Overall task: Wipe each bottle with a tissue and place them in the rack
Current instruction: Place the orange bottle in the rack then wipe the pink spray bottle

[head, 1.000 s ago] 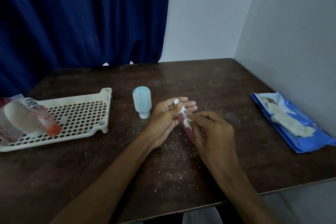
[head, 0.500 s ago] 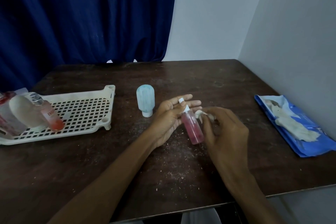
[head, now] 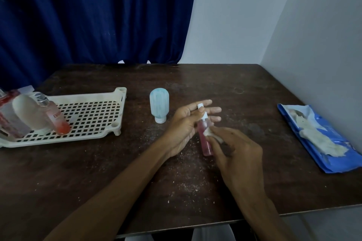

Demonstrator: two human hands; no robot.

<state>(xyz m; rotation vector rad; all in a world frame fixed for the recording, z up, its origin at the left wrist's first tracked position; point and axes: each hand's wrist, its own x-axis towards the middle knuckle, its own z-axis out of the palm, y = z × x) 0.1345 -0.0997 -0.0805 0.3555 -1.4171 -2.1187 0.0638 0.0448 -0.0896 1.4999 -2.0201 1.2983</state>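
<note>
over the tabletop [head: 117, 182] the left hand [head: 184, 123] holds a pink bottle [head: 204, 143], the right hand [head: 239, 152] pinching a tissue wad [head: 210, 133] against its side. a pale blue bottle [head: 159, 106] stands just left; the rack [head: 78, 140] at far left carries other bottles [head: 53, 120].

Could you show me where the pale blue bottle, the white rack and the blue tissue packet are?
pale blue bottle [head: 159, 103]: head view, middle of its ribbed body.
white rack [head: 94, 115]: head view, bare grid floor.
blue tissue packet [head: 338, 164]: head view, bare blue wrapper.
</note>
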